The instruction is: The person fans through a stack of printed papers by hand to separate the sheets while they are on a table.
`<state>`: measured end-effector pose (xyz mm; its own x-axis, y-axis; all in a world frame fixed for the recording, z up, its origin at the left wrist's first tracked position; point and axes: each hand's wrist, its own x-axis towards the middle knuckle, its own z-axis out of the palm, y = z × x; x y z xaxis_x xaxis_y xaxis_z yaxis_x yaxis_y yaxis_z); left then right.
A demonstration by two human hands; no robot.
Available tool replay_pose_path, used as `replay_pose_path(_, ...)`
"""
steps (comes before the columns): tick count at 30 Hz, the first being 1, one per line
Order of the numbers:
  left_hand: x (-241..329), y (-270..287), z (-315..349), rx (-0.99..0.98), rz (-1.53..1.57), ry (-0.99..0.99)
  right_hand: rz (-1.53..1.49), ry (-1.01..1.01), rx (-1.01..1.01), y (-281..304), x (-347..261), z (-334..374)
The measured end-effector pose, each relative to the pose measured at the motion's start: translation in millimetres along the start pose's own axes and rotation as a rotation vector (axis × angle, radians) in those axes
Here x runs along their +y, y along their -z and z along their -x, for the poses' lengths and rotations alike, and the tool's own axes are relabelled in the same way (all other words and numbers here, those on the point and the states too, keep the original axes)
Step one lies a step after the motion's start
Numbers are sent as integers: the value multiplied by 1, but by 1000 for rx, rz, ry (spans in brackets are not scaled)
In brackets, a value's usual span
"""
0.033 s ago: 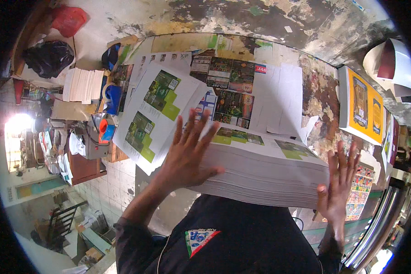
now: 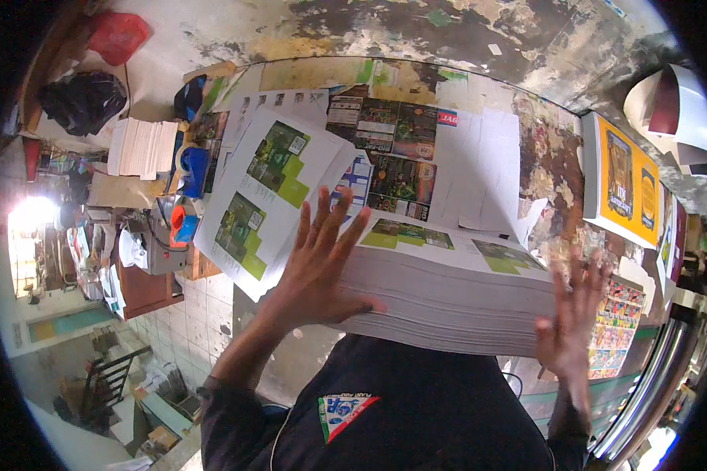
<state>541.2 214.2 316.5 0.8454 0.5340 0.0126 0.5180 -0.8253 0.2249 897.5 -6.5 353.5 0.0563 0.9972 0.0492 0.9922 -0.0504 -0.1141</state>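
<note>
A thick stack of printed paper sheets (image 2: 456,300) stands close in front of my body, its layered edge towards me. Green pictures show on its top sheet. My left hand (image 2: 314,271) rests against the stack's left end, fingers spread and thumb along the near edge. At the opposite end, my right hand (image 2: 572,322) is held flat with its fingers extended, slightly blurred. Its palm is against or very near the paper; I cannot tell which. Beyond my left hand, loose sheets with the same green print (image 2: 279,169) lie tilted on the table.
Dark printed sheets (image 2: 401,129) and blank white paper (image 2: 479,169) cover the worktable behind the stack. A yellow-and-white pack (image 2: 624,180) sits at the far right. To the left are a blue tape dispenser (image 2: 194,169) and a pile of cut paper (image 2: 143,147).
My right hand has moved a little to the left, closer in on the stack's right end. My left hand has barely shifted.
</note>
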Motion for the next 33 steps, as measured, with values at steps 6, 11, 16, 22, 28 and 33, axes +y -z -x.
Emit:
replay_pose_path(6, -13, -3, 9, -116, 324, 150, -133, -2, -206, -13, -7, -10)
replay_pose_path(11, -17, -8, 5, -72, 312, 140, -199, 28, -283, -2, -18, -20)
replay_pose_path(16, -16, 1, -7, 11, 273, 101, -226, 85, -257, 3, -26, -43)
replay_pose_path(22, -19, 2, -22, 86, 258, 25, -271, 272, -210, -12, -42, -60)
replay_pose_path(28, -25, -7, -51, 209, 440, 1, -216, 383, -119, -32, -41, -69)
replay_pose_path(33, -34, -25, -72, 298, 496, -19, -184, 379, -37, -47, -35, -73)
